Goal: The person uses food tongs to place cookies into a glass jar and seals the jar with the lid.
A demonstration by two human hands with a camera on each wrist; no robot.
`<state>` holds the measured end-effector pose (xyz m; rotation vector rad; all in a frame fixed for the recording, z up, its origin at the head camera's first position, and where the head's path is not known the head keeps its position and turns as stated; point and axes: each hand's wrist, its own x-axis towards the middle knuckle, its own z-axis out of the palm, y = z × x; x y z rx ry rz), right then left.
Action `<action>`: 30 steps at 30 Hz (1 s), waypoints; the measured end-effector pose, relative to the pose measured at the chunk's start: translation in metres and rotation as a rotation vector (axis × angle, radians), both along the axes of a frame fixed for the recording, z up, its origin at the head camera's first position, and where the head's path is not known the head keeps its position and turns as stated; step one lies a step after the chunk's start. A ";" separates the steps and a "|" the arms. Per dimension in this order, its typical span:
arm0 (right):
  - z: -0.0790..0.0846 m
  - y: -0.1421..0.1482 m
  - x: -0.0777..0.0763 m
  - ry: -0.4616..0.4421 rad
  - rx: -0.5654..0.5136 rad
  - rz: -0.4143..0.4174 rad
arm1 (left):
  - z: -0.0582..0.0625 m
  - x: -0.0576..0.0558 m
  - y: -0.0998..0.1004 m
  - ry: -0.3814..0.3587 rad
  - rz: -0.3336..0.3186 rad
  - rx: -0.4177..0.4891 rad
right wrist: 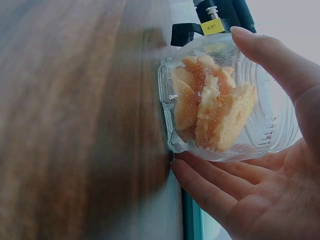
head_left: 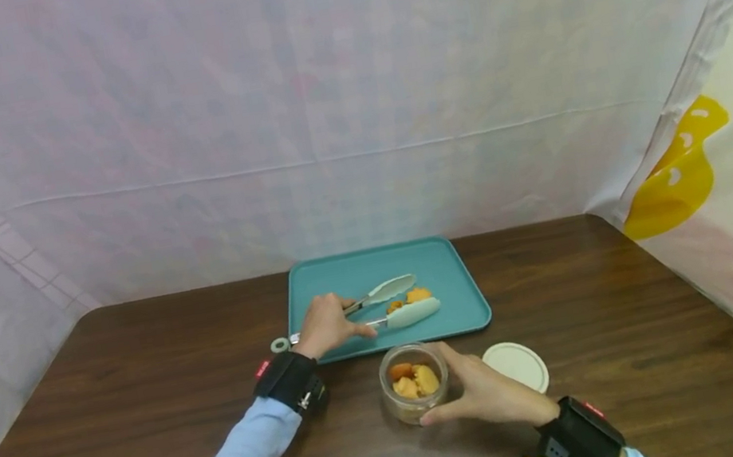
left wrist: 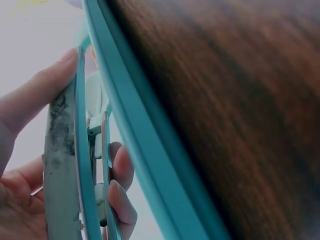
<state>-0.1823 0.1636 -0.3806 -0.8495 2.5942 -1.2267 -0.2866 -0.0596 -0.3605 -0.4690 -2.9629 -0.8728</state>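
My left hand [head_left: 328, 325] grips a pair of tongs [left wrist: 62, 165], thumb on one arm and fingers on the other. In the head view their pale green tips [head_left: 413, 313] are spread apart over a blue-green tray [head_left: 344, 268]. Golden-brown pieces of food [head_left: 419, 295] lie on the tray between the tips. My right hand [head_left: 485, 395] holds a clear glass jar [right wrist: 272, 122] from the right, with its thumb and fingers on opposite sides. Uncapped, the jar stands on the table in front of the tray. Several cookie-like pieces [right wrist: 210, 107] are inside it.
A round whitish lid [head_left: 517, 367] lies on the brown wooden table [head_left: 168, 391], right of the jar and partly behind my right hand. Pale cloth [head_left: 317, 107] hangs behind the table, and more cloth with a yellow shape [head_left: 682, 180] hangs at the right.
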 end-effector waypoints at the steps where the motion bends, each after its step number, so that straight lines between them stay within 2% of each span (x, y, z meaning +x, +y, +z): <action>1: 0.000 0.000 0.000 0.003 -0.002 0.001 | 0.000 0.000 0.000 0.003 -0.001 0.003; 15: 0.001 -0.001 0.000 -0.035 -0.011 -0.002 | 0.003 0.004 -0.002 0.040 -0.016 0.035; 20: 0.001 -0.002 0.000 -0.038 -0.016 0.001 | 0.005 0.007 -0.007 0.027 -0.031 0.056; 30: -0.001 -0.001 0.001 -0.034 -0.009 -0.015 | 0.009 0.010 -0.023 0.060 -0.080 0.085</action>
